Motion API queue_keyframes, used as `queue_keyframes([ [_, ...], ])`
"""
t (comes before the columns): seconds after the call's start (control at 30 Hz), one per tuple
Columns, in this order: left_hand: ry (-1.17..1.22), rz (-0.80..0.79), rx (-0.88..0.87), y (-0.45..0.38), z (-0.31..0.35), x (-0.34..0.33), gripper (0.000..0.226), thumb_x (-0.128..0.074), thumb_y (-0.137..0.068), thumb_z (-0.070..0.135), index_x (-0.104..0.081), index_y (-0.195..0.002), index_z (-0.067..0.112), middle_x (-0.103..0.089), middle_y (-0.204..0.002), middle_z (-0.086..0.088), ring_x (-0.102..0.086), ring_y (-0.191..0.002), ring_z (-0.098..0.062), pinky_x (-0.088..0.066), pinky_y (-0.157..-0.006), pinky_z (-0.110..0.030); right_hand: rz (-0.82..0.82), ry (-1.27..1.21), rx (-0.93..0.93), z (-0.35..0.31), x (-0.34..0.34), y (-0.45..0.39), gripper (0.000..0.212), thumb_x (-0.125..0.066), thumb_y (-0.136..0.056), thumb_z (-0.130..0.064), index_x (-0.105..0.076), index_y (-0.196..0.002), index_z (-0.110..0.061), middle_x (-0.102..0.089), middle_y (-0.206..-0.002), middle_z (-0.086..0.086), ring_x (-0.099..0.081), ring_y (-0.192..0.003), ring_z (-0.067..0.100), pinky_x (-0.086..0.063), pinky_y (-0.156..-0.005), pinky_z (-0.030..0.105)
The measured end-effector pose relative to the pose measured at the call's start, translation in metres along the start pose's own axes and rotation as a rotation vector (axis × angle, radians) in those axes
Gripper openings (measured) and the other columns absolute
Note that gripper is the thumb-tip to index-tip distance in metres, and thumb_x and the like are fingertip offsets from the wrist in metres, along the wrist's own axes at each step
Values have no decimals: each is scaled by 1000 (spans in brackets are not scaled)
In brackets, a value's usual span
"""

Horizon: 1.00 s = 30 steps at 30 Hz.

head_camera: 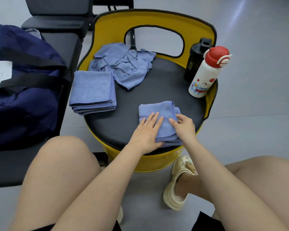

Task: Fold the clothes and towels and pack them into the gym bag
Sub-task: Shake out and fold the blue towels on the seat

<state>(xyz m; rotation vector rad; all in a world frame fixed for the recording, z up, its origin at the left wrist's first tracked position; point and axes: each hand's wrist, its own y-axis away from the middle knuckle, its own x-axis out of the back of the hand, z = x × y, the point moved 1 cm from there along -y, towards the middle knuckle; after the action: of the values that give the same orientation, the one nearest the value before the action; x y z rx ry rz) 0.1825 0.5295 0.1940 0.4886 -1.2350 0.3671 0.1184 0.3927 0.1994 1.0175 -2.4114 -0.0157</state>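
A blue towel point(158, 110), partly folded, lies at the near edge of a round black seat point(165, 90). My left hand point(147, 130) presses flat on its left half with straight fingers. My right hand point(183, 125) rests on the towel's right side, fingers curled at a fold. A neat stack of folded blue towels point(93, 92) sits at the seat's left edge. Behind it lies a crumpled pile of blue towels point(123, 64). The navy gym bag point(22, 90) with black straps stands on a dark bench at the left.
A white bottle with a red cap point(207, 72) and a black shaker bottle point(196, 59) stand at the seat's right rim. The seat has a yellow backrest point(110, 24) with a cut-out. Black chairs stand behind. My knees and a cream clog point(178, 185) are below.
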Motion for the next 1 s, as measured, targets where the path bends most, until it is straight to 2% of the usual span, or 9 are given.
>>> queue_keyframes([
  [0.23, -86, -3, -23, -1, 4, 1, 81, -47, -91, 18, 7, -151, 16, 11, -159, -4, 11, -147, -19, 5, -117, -32, 55, 33, -2, 7, 9, -4, 29, -61, -92, -20, -64, -118, -7, -68, -113, 8, -62, -102, 21, -45, -82, 26],
  [0.33, -90, -56, -9, -1, 5, -2, 80, -45, -90, 13, 7, -151, 14, 12, -159, -5, 13, -146, -20, 6, -117, -32, 78, 77, -29, 13, 11, -4, 29, -61, -92, -19, -64, -118, -6, -68, -112, 9, -62, -102, 22, -43, -82, 25],
  [0.43, -82, -97, -13, -1, 4, -4, 82, -45, -89, 15, 7, -151, 14, 14, -159, -5, 15, -146, -20, 9, -117, -33, 83, 100, -37, 17, 10, -3, 29, -61, -92, -18, -64, -118, -5, -69, -110, 10, -62, -98, 21, -42, -81, 24],
  [0.57, -61, -122, -27, -3, 3, -5, 77, -40, -93, 29, 8, -152, 17, 17, -158, -4, 18, -145, -19, 11, -117, -34, 115, 102, -31, 19, 11, -5, 27, -61, -92, -17, -64, -116, -5, -69, -106, 10, -57, -87, 15, -44, -81, 24],
  [0.7, -61, -97, -34, -4, 2, -9, 73, -32, -96, 44, 7, -152, 18, 17, -158, -4, 19, -145, -17, 11, -118, -34, 123, 129, -16, 21, 10, -5, 26, -59, -93, -15, -64, -116, -5, -69, -105, 10, -57, -86, 15, -42, -79, 23],
  [0.83, 2, -104, -31, -5, 5, -11, 80, -23, -92, 67, 5, -152, 21, 16, -158, 0, 20, -144, -14, 11, -119, -35, 153, 129, 1, 20, 10, -7, 24, -57, -94, -15, -64, -115, -6, -69, -106, 9, -61, -91, 20, -44, -78, 25],
  [0.9, 18, -94, -27, -6, 6, -12, 79, -20, -92, 67, 3, -152, 21, 15, -159, 1, 18, -145, -13, 10, -119, -34, 159, 115, -6, 22, 10, -8, 24, -57, -94, -16, -64, -115, -7, -69, -106, 9, -63, -95, 22, -46, -80, 28],
  [1.0, 9, -12, -15, -9, 7, -10, 60, -14, -101, 48, -1, -152, 18, 7, -160, 1, 12, -146, -12, 7, -119, -31, 164, 172, -9, 22, 9, -7, 24, -56, -94, -18, -62, -116, -10, -67, -110, 7, -61, -102, 25, -48, -83, 33],
])
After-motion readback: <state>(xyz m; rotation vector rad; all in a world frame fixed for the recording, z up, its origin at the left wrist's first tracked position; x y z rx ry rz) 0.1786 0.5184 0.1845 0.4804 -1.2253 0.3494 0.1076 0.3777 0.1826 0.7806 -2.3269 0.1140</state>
